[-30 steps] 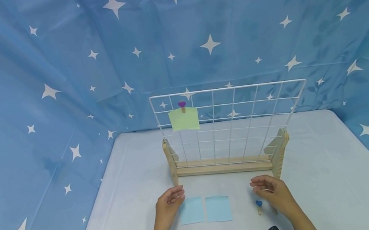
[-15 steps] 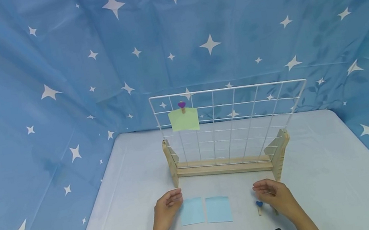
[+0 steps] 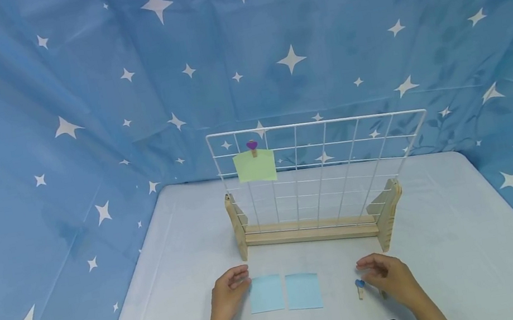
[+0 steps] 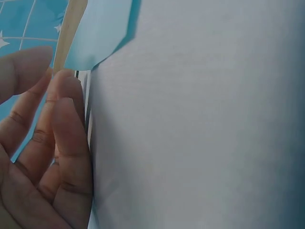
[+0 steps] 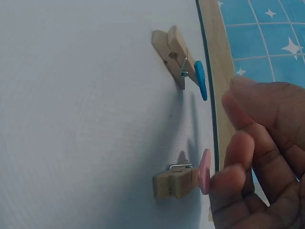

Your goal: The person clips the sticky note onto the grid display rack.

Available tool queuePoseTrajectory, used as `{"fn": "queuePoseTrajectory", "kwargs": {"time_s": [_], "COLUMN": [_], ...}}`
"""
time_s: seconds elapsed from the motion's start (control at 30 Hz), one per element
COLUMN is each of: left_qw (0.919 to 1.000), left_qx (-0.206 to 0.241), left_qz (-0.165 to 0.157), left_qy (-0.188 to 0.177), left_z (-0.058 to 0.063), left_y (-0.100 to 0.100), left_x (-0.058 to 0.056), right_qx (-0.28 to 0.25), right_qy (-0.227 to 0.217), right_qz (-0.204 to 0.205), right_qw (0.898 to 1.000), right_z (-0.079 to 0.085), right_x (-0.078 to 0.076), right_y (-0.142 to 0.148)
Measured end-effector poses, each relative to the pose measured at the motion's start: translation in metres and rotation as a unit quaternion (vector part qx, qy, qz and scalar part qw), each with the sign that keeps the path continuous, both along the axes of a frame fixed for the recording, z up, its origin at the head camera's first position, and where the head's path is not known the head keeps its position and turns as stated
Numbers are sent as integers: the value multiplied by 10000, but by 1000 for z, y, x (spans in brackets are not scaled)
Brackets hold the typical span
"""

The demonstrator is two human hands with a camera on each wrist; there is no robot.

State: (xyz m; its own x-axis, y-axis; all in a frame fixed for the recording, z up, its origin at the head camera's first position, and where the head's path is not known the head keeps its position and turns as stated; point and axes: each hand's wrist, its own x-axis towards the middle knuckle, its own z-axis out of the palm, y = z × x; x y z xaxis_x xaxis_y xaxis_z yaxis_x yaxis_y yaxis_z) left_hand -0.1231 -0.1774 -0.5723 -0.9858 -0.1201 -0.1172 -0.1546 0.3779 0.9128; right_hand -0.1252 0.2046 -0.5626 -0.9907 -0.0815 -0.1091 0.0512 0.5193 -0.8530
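Both hands have sunk nearer the bench since the earlier frame. Left hand (image 3: 226, 296) rests beside the left blue note (image 3: 266, 293), fingers loosely curled, grip empty. Right hand (image 3: 390, 277) hovers just right of the blue-heart peg (image 3: 360, 288), grip relaxed, holding nothing. Judged light, stiff and springy, the peg is best pinched at its wooden tail; the notes are flimsy, best lifted by an edge. Only the right wrist view shows a pink-heart peg (image 5: 183, 179) by the fingertips (image 5: 229, 179).
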Motion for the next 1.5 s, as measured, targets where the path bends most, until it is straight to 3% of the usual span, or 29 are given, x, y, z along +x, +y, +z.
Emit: {"fn": "queuePoseTrajectory", "kwargs": {"time_s": [0.23, 0.63, 1.07, 1.3, 1.5], "left_qw": [9992, 9975, 9965, 9978, 9988], "left_qx": [-246, -617, -667, -509, -365], "left_qz": [-70, -240, -418, -251, -258], "left_qy": [-295, -243, -280, -331, -193], "left_z": [1, 1, 6, 10, 12], "left_y": [1, 0, -5, -11, -15], "left_x": [0, 0, -1, 1, 0], "right_qx": [243, 265, -154, -136, 346], "right_qy": [-139, 409, 56, 39, 342], "right_qz": [189, 1050, 1205, 1047, 442], "right_qw": [9994, 9933, 9926, 9944, 9978], "right_z": [-3, -8, -4, 0, 4], "right_x": [0, 0, -2, -3, -6], "right_y": [3, 8, 13, 14, 11]}}
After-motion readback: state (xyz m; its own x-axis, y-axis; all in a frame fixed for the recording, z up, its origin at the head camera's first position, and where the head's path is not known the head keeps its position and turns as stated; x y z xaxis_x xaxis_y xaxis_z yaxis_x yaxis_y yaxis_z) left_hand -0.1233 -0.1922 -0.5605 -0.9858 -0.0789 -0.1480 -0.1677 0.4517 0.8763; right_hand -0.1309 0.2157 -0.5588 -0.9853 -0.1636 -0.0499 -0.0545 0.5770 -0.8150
